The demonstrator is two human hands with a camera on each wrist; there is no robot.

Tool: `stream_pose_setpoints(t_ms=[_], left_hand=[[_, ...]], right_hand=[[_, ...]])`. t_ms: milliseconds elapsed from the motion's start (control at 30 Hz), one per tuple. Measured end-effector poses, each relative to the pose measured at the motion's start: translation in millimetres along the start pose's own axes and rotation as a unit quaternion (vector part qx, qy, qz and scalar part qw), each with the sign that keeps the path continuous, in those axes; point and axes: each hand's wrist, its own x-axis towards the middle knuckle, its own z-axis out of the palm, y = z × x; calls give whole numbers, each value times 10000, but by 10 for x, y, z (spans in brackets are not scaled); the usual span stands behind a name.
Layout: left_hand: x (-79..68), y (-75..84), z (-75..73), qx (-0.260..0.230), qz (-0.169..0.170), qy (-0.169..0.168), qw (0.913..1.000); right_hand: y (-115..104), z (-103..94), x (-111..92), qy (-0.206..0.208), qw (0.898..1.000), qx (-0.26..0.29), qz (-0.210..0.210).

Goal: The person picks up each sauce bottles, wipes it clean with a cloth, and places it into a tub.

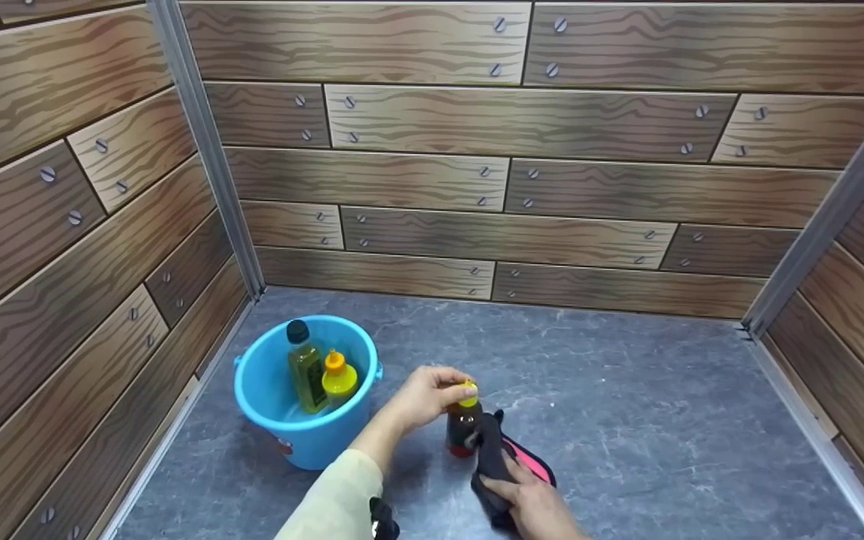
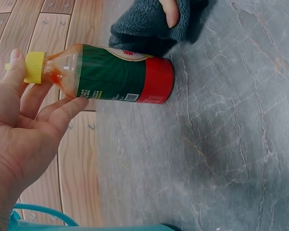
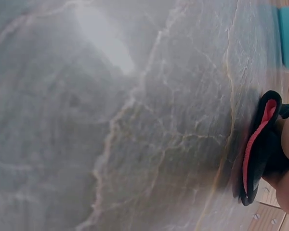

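My left hand pinches the yellow cap of a sauce bottle between thumb and fingers. Green and red cover the label, and reddish sauce smears the clear neck. In the head view the bottle is upright, its red base low over the grey floor. To its right, my right hand grips a folded cloth, dark on one side and pink on the other. The cloth reaches the bottle's side and hides part of it. In the right wrist view, the cloth's pink lining shows beside the fingers.
A blue bucket stands left of my left hand. Inside it are a tall dark-capped bottle and a yellow squeeze bottle with an orange top. Wood-patterned walls enclose the grey marbled floor at the back and sides.
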Motion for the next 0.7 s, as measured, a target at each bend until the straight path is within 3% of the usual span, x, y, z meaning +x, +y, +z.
stream_pose_setpoints(t_ms=[200, 500, 700], left_hand=[[-8, 36, -36, 400, 89, -201, 9990], [-15, 98, -58, 1055, 146, -452, 9933], [-45, 99, 14, 823, 177, -124, 9964]], right_hand=[[41, -14, -65, 137, 9989, 409, 164], [94, -100, -126, 242, 9969, 550, 516], [135, -155, -152, 286, 9916, 782, 993]])
